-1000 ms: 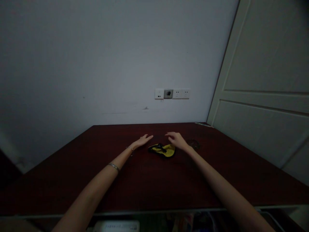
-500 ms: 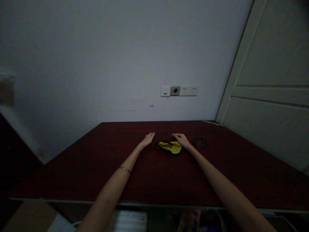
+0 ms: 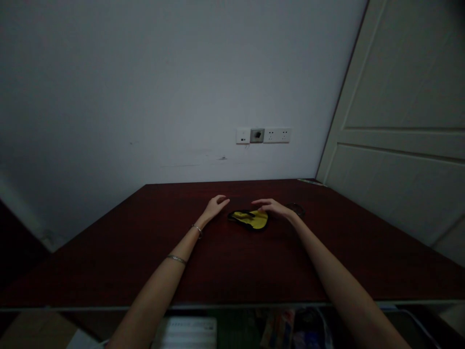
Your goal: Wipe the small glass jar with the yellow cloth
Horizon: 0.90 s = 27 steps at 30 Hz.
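Observation:
A flat, rounded yellow cloth piece with black edging (image 3: 258,221) lies on the dark red tabletop between my hands; its exact kind cannot be made out. Just left of its narrow end, my left hand (image 3: 215,207) is held open, thumb and fingers apart, with nothing in it. My right hand (image 3: 272,207) hovers by the right upper side of the yellow piece. Its fingers stretch leftward over the far edge, open and holding nothing; whether they touch the cloth I cannot tell. Partly hidden behind the right wrist is a round, clear glass dish (image 3: 298,209).
The dark red table (image 3: 232,271) runs back to a pale wall with a row of switches and sockets (image 3: 263,135). A white panelled door (image 3: 395,131) stands at the right. Below the front edge are a white box (image 3: 187,332) and several packed items.
Both hands have spread their fingers more. The left hand has shifted slightly left, and the right hand's fingers now stretch out flatter near the yellow cloth. The view has turned slightly right.

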{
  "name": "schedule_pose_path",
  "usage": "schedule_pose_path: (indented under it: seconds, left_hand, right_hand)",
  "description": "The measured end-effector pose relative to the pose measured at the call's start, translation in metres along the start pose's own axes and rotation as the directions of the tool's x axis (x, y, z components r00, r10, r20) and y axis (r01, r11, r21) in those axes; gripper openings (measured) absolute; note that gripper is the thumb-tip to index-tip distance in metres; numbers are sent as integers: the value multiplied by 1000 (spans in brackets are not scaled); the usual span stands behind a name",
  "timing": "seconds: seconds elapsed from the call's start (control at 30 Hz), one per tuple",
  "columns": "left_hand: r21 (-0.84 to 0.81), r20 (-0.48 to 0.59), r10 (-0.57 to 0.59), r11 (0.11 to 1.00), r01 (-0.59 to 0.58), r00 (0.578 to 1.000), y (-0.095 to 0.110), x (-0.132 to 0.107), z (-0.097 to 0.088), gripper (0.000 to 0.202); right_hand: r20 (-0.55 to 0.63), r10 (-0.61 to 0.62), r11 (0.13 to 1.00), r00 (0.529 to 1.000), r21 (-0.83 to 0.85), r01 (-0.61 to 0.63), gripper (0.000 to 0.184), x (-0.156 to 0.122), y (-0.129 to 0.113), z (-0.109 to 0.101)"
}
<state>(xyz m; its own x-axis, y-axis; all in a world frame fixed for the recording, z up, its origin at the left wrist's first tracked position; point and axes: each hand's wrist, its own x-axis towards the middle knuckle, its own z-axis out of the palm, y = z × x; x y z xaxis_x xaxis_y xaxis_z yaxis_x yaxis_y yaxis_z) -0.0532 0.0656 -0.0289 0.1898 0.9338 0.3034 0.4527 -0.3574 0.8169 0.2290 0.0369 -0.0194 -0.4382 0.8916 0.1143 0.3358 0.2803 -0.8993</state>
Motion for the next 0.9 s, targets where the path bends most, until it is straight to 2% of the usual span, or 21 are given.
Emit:
schedule_pose_path:
  seconds: [0.03,0.1,0.17,0.23,0.37,0.47,0.57,0.67,0.73,0.8,0.83,0.9]
  left_hand:
    - [-15,31,22,1000,-21,999,4,-1,-1,35]
    - [-80,167,53,996,-40,985,12,-3,-1,36]
    - [-130,314,64,991,-24,947,18,-7,4,49]
    - [-123,375,72,992,-27,924,20,-10,11,62]
    - [-125,334,97,990,-58,937,18,-12,19,63]
    - [-137,267,52,990,-16,962,16,-8,15,57]
    - [-115,250,10,993,19,968,17,-5,7,57]
    - [-101,221,53,994,-31,974,23,-6,3,58]
    - [-62,130,142,989,-135,981,28,-8,3,56]
    - [-2,20,213,977,-213,977,32,-9,6,58]
    - [20,-17,213,977,-212,977,33,-9,7,61]
    - [31,-55,119,993,-118,991,32,-7,8,71]
  right_hand:
    - [61,1,1000,998,11,-1,48,-2,-2,-1]
    - [110,7,1000,994,-28,-3,52,-3,-5,-1]
    - [83,20,992,996,-126,-9,50,-2,-6,2]
    - [31,17,973,999,-231,-10,41,0,-7,6]
    - [-28,-17,950,999,-313,8,24,0,-12,9]
    - [-67,-39,957,997,-290,18,24,-2,-16,8]
    - [-95,-54,969,994,-244,30,25,-3,-18,7]
    - [-97,-123,944,988,-319,86,20,-7,-22,12]
    - [-126,-251,859,960,-487,160,17,-12,-28,20]
    - [-143,-408,697,902,-686,207,18,-17,-35,31]
    - [-121,-459,616,880,-758,217,19,-20,-39,37]
    - [-25,-496,488,868,-834,255,19,-23,-45,50]
